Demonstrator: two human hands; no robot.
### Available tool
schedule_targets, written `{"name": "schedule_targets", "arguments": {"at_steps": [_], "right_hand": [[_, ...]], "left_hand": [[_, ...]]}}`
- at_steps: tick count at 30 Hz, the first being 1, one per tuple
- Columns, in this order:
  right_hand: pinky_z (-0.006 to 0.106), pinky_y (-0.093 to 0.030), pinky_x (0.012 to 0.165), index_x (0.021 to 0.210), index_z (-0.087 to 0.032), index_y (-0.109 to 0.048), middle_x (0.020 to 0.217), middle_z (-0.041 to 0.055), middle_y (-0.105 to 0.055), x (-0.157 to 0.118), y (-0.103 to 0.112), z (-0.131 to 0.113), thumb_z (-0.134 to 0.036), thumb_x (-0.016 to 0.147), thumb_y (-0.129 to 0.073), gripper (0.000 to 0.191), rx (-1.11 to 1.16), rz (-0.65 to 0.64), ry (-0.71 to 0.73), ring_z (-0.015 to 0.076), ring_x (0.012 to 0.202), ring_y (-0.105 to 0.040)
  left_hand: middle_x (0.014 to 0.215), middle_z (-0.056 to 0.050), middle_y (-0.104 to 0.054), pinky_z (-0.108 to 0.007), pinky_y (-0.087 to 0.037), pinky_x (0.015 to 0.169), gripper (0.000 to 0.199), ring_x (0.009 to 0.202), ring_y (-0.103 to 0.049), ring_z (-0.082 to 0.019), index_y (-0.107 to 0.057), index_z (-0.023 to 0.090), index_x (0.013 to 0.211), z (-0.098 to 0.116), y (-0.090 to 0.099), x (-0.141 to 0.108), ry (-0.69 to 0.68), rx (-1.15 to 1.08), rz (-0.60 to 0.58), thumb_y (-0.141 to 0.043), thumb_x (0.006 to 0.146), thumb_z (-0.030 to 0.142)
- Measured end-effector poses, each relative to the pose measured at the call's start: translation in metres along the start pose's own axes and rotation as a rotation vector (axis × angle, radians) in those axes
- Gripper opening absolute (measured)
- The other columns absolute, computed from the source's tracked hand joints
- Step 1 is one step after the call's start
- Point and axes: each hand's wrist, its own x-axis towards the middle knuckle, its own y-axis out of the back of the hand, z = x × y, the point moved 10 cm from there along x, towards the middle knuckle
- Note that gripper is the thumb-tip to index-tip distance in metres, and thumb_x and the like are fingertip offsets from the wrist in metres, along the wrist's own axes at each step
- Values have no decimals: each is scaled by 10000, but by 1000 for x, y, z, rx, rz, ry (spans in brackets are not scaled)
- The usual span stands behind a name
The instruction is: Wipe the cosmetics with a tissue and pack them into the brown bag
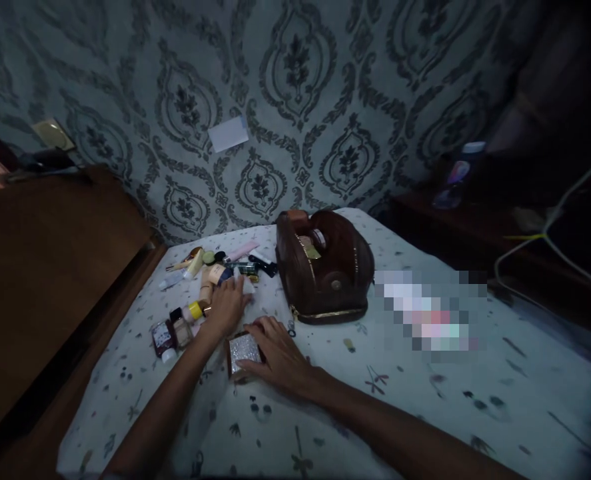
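My right hand (280, 357) is wrapped round the side of a glittery silver box with brown edges (245, 352) on the patterned sheet. Ahead and to the left, my left hand (229, 303) reaches into a group of cosmetics, beside a white item (245, 285) and a dark-labelled container (219, 274); what its fingers hold, if anything, is unclear. A yellow-capped bottle (194, 311), a black-capped bottle (180, 327) and a dark red bottle (164, 339) lie left of my left wrist. A brown bag (325, 267) stands open behind my right hand, with small items inside.
Several tubes, including a pink one (242, 251), lie near the wall. A blurred-out item (430, 313) is on the sheet at right. A brown wooden board (50, 267) borders the left. On a dark surface at right stands a bottle (455, 177), near a pale cable (550, 233).
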Motion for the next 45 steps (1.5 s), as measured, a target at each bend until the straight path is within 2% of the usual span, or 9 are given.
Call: {"name": "schedule_targets", "arguments": {"at_steps": [3, 7, 13, 18, 22, 26, 31, 38, 45], "right_hand": [[448, -436, 960, 1181, -176, -575, 1159, 113, -543, 0, 1, 3, -498, 821, -692, 497, 6, -9, -37, 296, 1100, -493], [464, -429, 989, 1204, -168, -564, 1199, 123, -534, 0, 2, 3, -488, 846, -665, 491, 37, -4, -41, 299, 1138, -482], [449, -457, 991, 1261, -179, -527, 1200, 127, -528, 4, 10, 18, -385, 923, -549, 396, 145, 108, -60, 273, 1144, -501], [450, -472, 989, 1241, -148, -534, 1135, 134, -552, 8, 13, 35, -324, 944, -458, 353, 218, 209, -92, 268, 1117, -539], [450, -487, 969, 1243, -171, -535, 1138, 126, -565, 8, 12, 39, -340, 935, -467, 358, 220, 232, -80, 264, 1097, -558], [457, -513, 927, 1301, -173, -502, 1152, 136, -558, 8, 13, 48, -375, 919, -472, 433, 250, 265, -94, 270, 1059, -578], [475, -532, 886, 1398, -164, -422, 1185, 155, -552, 9, 5, 70, -417, 888, -502, 575, 292, 307, -148, 275, 1005, -613], [536, -463, 991, 1460, -168, -371, 1396, 194, -501, 10, 2, 83, -452, 833, -586, 721, 292, 358, -142, 334, 1203, -551], [419, -532, 861, 1305, -161, -540, 1132, 108, -681, 14, 6, 75, -412, 770, -644, 600, 389, 295, -162, 270, 962, -650]], "left_hand": [[1187, -182, -598, -406, -443, 915, 477, 1082, -579, -291, -429, 124, 1374, 1, -14, 6, 26, 86, -17, -509, 945, 317], [1115, -163, -597, -417, -433, 906, 439, 1056, -573, -301, -470, 147, 1337, 0, -16, 11, 48, 93, -51, -523, 933, 313], [1116, -148, -589, -439, -441, 923, 317, 1071, -561, -300, -525, 145, 1238, -5, 7, 5, 23, -22, -39, -465, 935, 214], [1182, -162, -585, -432, -438, 980, 362, 1150, -543, -287, -498, 121, 1270, -11, 17, -5, 20, -268, -34, -442, 913, 129], [1304, -196, -521, -441, -416, 1025, 432, 1261, -476, -297, -395, 88, 1380, -9, 9, 0, 47, -320, -39, -379, 954, 158], [1269, -187, -526, -446, -465, 960, 484, 1203, -528, -321, -413, 129, 1366, 10, -7, 8, 5, -347, -107, -530, 922, 279], [1265, -176, -491, -461, -474, 944, 534, 1179, -530, -334, -408, 148, 1351, 18, -14, 9, 8, -366, -138, -604, 861, 228], [1258, -138, -491, -457, -444, 1001, 538, 1173, -520, -306, -427, 172, 1338, 17, 12, -18, -60, -680, -39, -623, 849, 281], [1269, -131, -509, -434, -436, 1049, 569, 1234, -497, -283, -401, 187, 1404, 32, 25, -55, -149, -837, -31, -590, 882, 314]]}}
